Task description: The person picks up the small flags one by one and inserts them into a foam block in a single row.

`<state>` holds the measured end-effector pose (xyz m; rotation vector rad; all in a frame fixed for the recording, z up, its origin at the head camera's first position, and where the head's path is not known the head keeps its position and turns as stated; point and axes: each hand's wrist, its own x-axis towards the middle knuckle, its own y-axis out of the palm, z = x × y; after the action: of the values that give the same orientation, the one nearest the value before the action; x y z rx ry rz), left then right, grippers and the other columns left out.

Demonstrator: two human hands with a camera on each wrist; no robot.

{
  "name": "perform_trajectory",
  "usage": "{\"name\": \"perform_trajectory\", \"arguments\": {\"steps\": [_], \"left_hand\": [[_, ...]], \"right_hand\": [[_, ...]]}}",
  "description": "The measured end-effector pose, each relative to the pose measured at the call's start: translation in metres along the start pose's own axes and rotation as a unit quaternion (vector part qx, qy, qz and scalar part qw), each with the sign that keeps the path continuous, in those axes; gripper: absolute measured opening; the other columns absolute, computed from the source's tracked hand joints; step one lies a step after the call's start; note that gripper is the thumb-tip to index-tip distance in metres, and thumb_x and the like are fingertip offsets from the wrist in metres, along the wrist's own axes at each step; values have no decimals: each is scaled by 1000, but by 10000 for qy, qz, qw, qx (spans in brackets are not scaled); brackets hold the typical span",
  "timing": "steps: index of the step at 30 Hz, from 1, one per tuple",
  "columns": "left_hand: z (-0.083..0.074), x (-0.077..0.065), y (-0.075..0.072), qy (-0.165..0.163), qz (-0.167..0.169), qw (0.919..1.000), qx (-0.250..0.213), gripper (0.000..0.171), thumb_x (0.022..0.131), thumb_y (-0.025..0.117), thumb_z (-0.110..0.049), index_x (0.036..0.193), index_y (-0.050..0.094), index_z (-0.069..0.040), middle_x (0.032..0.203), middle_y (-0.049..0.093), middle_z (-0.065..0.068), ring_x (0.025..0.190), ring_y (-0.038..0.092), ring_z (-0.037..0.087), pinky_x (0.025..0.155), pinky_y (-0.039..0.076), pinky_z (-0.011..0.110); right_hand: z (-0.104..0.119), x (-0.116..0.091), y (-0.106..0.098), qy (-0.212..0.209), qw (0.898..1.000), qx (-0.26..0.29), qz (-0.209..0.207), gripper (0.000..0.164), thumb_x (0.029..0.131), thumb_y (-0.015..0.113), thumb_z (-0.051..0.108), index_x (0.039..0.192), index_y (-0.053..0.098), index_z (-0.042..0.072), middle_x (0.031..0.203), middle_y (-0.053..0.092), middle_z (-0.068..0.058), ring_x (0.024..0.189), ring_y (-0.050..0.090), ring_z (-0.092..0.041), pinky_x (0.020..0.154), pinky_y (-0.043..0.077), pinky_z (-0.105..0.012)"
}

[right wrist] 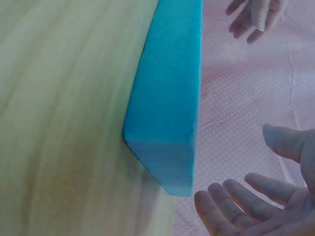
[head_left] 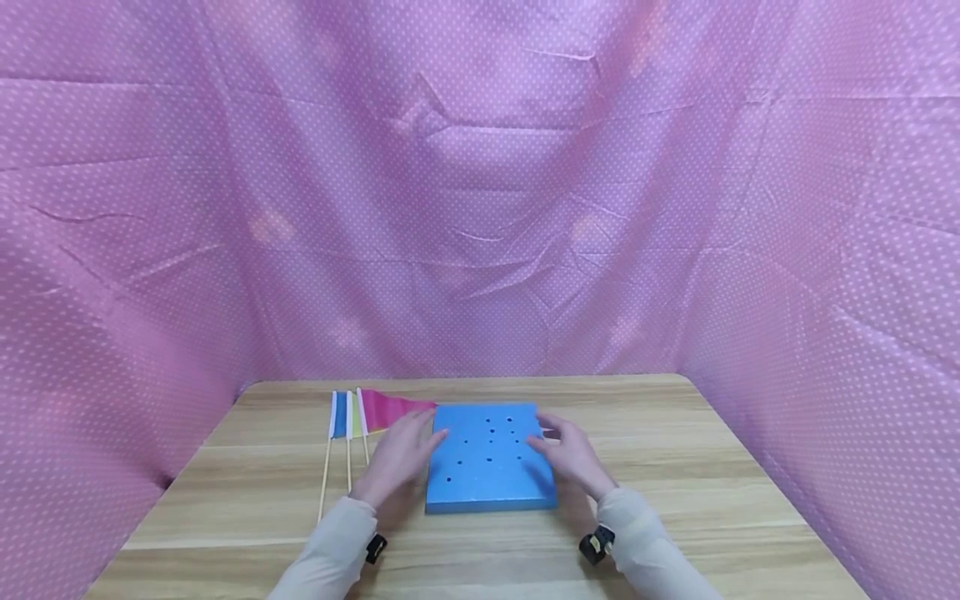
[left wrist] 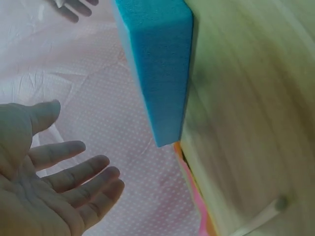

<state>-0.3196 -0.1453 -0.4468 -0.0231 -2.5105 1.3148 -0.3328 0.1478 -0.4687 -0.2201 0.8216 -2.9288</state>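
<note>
A flat blue foam block (head_left: 480, 487), dotted with several small dark holes, lies on the wooden table. My left hand (head_left: 401, 457) is at its left side and my right hand (head_left: 573, 458) at its right. Both wrist views show spread, loosely bent fingers holding nothing. A gap separates the left fingers (left wrist: 81, 173) from the block's side (left wrist: 162, 69). The right fingertips (right wrist: 203, 199) come near one corner of the block (right wrist: 165, 103), apparently without touching it. Just left of my left hand lie a blue flag (head_left: 341, 415), a yellow flag (head_left: 356, 419) and a pink flag (head_left: 384, 410).
The flags' thin wooden sticks (head_left: 326, 483) point toward the table's front, partly hidden by my left arm. Pink dotted cloth (head_left: 480, 208) hangs around the table (head_left: 675, 500) at the back and both sides. Black bands (head_left: 597, 544) sit on the wrists.
</note>
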Motion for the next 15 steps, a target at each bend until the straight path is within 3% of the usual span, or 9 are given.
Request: {"name": "perform_trajectory", "arguments": {"steps": [5,9,15], "left_hand": [[7,1,-1,-253,-67,9957,-883,48,98,60,-26,141,50,-9,143,53,14,131,50,33,107,43,52],[15,3,-3,-433,-176,9902,-1314,43,95,62,-12,137,55,-8,132,61,18,118,60,34,98,52,49],[31,5,-4,-766,-51,9816,-1751,43,93,65,-11,135,57,-9,125,65,16,113,63,29,95,55,43]], "right_hand": [[-6,1,-2,339,9977,582,-71,59,91,69,28,142,48,5,140,55,-18,127,54,-37,106,44,-53],[-10,-1,-5,397,9957,834,-9,59,91,70,22,141,48,1,142,52,-21,125,54,-38,100,51,-48],[-18,-6,-8,774,9855,1456,404,63,92,68,18,143,41,-5,142,47,-27,119,59,-36,96,54,-44]]}}
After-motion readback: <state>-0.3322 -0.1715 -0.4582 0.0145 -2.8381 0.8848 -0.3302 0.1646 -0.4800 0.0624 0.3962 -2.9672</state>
